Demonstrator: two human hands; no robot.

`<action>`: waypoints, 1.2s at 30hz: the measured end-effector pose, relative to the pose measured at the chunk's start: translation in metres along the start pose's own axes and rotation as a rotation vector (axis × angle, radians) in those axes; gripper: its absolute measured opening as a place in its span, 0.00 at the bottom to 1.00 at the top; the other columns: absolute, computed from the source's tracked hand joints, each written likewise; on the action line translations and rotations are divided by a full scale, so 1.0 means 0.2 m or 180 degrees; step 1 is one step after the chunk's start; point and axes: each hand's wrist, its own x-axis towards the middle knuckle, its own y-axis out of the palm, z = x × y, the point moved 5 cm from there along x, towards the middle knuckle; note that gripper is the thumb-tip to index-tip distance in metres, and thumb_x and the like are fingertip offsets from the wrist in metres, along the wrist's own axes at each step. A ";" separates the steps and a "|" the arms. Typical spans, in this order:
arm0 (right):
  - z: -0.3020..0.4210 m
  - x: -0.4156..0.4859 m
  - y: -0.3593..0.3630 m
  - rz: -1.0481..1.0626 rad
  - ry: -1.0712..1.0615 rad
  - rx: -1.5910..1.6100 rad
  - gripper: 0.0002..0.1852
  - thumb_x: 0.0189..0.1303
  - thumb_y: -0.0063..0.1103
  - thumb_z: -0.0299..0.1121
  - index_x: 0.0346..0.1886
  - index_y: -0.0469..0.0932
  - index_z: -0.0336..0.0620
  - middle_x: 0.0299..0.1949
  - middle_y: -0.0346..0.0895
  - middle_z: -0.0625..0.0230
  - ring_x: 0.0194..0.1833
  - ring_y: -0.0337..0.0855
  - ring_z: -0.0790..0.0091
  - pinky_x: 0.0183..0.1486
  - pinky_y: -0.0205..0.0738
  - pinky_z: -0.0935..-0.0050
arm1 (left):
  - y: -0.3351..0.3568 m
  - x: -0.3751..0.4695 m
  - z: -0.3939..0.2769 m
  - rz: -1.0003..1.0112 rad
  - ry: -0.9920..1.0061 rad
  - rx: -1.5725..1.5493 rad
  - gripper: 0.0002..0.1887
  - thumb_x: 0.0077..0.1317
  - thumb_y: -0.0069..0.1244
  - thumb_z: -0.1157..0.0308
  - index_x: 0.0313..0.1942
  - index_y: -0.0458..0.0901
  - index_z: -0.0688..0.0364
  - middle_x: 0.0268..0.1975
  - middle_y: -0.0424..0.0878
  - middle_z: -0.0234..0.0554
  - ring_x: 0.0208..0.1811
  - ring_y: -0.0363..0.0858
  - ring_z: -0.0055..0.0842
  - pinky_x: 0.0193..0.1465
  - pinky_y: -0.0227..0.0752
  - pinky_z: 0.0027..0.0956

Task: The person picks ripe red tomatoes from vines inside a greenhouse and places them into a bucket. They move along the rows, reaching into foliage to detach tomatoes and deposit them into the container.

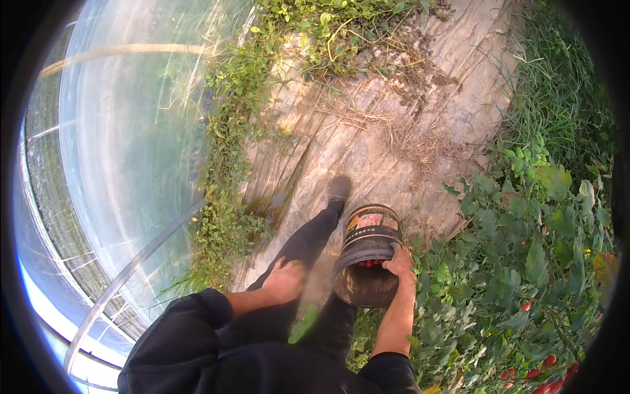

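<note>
A dark plastic bucket (371,241) with a printed label is tilted in front of my right leg, its mouth facing me. Small red fruits (371,263), which look like cherry tomatoes, show inside near the rim. My right hand (401,261) grips the bucket's rim on its right side, thumb towards the opening. My left hand (285,280) is over my left thigh, slightly blurred; whether its fingers are closed or hold anything is not clear.
Leafy tomato plants (531,266) with red tomatoes (546,377) grow along the right. Ground sheeting (364,162) carries dry stems (418,143). Weeds (221,162) line the translucent plastic greenhouse wall (133,123) and its curved pipe (133,268) at left.
</note>
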 end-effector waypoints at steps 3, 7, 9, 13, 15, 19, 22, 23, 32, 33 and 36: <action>-0.02 0.04 0.06 -0.0259 -0.0243 -0.0735 0.37 0.44 0.66 0.34 0.64 0.66 0.45 0.61 0.68 0.56 0.64 0.67 0.53 0.63 0.66 0.52 | -0.01 0.01 0.01 -0.0061 -0.0001 -0.0076 0.15 0.60 0.47 0.63 0.45 0.80 0.55 0.56 0.75 0.34 0.67 0.63 0.28 0.71 0.47 0.52; -0.05 0.09 0.12 -0.0672 -0.0547 -0.1553 0.21 0.54 0.57 0.27 0.54 0.70 0.42 0.51 0.75 0.58 0.54 0.78 0.56 0.52 0.76 0.57 | -0.04 0.04 0.04 -0.0056 -0.0056 -0.0329 0.13 0.59 0.47 0.65 0.43 0.82 0.56 0.55 0.76 0.34 0.67 0.64 0.30 0.71 0.47 0.51; -0.05 0.11 0.12 -0.0296 -0.0714 -0.1824 0.20 0.54 0.57 0.28 0.53 0.71 0.41 0.50 0.76 0.56 0.52 0.80 0.55 0.48 0.78 0.59 | -0.06 0.06 0.04 -0.0141 -0.0016 -0.0309 0.14 0.59 0.47 0.64 0.44 0.81 0.56 0.55 0.76 0.35 0.67 0.64 0.30 0.71 0.48 0.51; 0.14 0.03 -0.04 -0.0350 -0.1369 -0.1649 0.14 0.51 0.57 0.28 0.43 0.74 0.39 0.42 0.79 0.55 0.43 0.84 0.55 0.43 0.80 0.61 | -0.11 0.08 0.05 -0.0137 0.0083 -0.0296 0.15 0.58 0.47 0.63 0.45 0.80 0.57 0.56 0.76 0.36 0.67 0.64 0.31 0.71 0.48 0.50; 0.18 -0.04 -0.23 -0.0621 -0.1249 -0.1421 0.14 0.49 0.58 0.29 0.40 0.75 0.36 0.38 0.81 0.52 0.40 0.85 0.51 0.45 0.79 0.58 | -0.13 0.09 0.04 -0.0212 0.0153 -0.0268 0.16 0.58 0.48 0.63 0.46 0.80 0.58 0.56 0.76 0.37 0.66 0.65 0.32 0.70 0.49 0.50; 0.17 -0.15 -0.73 -0.0977 -0.0831 -0.0919 0.18 0.48 0.60 0.34 0.41 0.74 0.33 0.37 0.81 0.45 0.42 0.83 0.44 0.47 0.77 0.53 | -0.14 0.10 0.02 -0.0152 0.0244 -0.0161 0.16 0.59 0.49 0.61 0.46 0.78 0.57 0.57 0.75 0.37 0.67 0.63 0.31 0.68 0.52 0.55; 0.14 -0.14 -1.04 -0.1389 -0.0291 -0.0151 0.22 0.45 0.61 0.37 0.40 0.78 0.27 0.37 0.80 0.38 0.43 0.81 0.41 0.48 0.76 0.53 | -0.15 0.10 0.02 -0.0132 0.0309 -0.0077 0.17 0.58 0.49 0.61 0.46 0.78 0.58 0.56 0.75 0.37 0.65 0.64 0.32 0.67 0.52 0.56; 0.12 -0.13 -1.12 -0.1614 -0.0212 0.0193 0.23 0.45 0.61 0.38 0.40 0.78 0.27 0.38 0.79 0.36 0.44 0.81 0.42 0.49 0.76 0.53 | -0.15 0.10 0.02 -0.0187 0.0350 -0.0149 0.17 0.58 0.49 0.61 0.46 0.78 0.59 0.55 0.75 0.37 0.65 0.64 0.32 0.67 0.53 0.57; -0.06 0.45 -1.38 -0.2111 0.0204 0.4888 0.12 0.58 0.57 0.32 0.41 0.76 0.34 0.37 0.78 0.58 0.35 0.80 0.59 0.36 0.82 0.55 | -0.16 0.13 0.04 -0.0304 0.0398 -0.0162 0.17 0.55 0.51 0.63 0.44 0.79 0.60 0.53 0.78 0.39 0.62 0.68 0.33 0.66 0.56 0.55; -0.09 0.54 -1.43 -0.2043 0.0089 0.5178 0.12 0.62 0.54 0.35 0.43 0.74 0.36 0.39 0.76 0.61 0.34 0.78 0.59 0.38 0.83 0.54 | -0.16 0.13 0.04 -0.0310 0.0398 -0.0135 0.17 0.55 0.51 0.63 0.44 0.79 0.60 0.53 0.78 0.39 0.62 0.68 0.33 0.66 0.56 0.55; -0.21 0.69 -1.36 -0.1986 0.0221 0.5200 0.12 0.59 0.57 0.34 0.39 0.76 0.33 0.37 0.77 0.59 0.35 0.79 0.60 0.39 0.79 0.57 | -0.16 0.14 0.05 -0.0261 0.0381 -0.0146 0.17 0.56 0.51 0.63 0.44 0.79 0.60 0.53 0.77 0.40 0.63 0.68 0.32 0.66 0.55 0.55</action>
